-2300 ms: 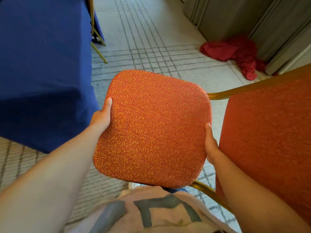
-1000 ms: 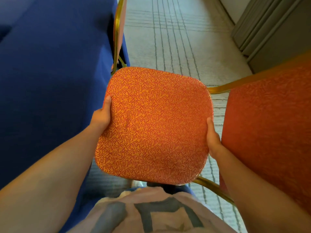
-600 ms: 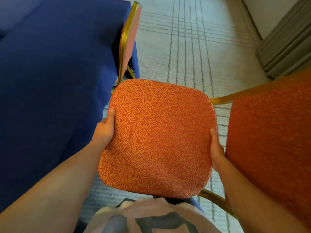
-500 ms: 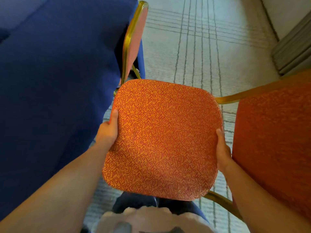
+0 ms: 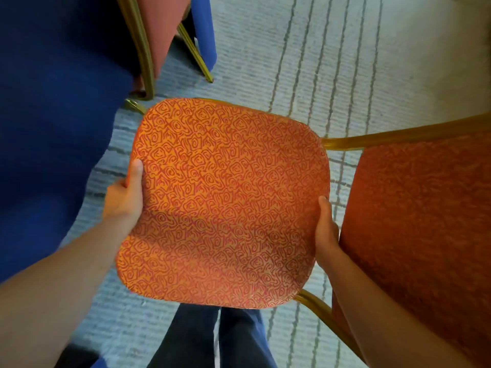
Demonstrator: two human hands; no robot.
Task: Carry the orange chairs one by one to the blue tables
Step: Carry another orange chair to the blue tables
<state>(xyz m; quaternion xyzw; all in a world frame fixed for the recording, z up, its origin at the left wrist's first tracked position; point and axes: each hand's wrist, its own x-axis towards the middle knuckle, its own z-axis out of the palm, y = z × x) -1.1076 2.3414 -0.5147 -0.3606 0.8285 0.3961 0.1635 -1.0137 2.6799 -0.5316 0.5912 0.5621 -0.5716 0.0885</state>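
Carrying stage, seen from the head camera: an orange chair (image 5: 225, 203) held by its seat, clear of the floor and just beside the blue counter (image 5: 53, 115); the left hand (image 5: 125, 200) clasps the seat's left edge, thumb on top, and the right hand (image 5: 325, 232) clasps its right edge likewise, each grip closed on the cushion rim; the fingers beneath are hidden. The chair's backrest (image 5: 425, 235) rises at the right, its gold frame (image 5: 372, 139) running along the top. A second chair (image 5: 159, 33) already stands at the counter, its gold leg (image 5: 196, 57) on the striped carpet (image 5: 318, 62) just ahead of the carried seat. To set this chair down well, it is probably best kept level, lowered onto all its legs at once, then released; the tightest margins are likely the drape of the blue cloth at the left and the standing chair's legs ahead; open carpet lies ahead and to the right, so any correction is best taken that way; the person's legs (image 5: 212, 338) stand directly below the seat, close to its near edge.
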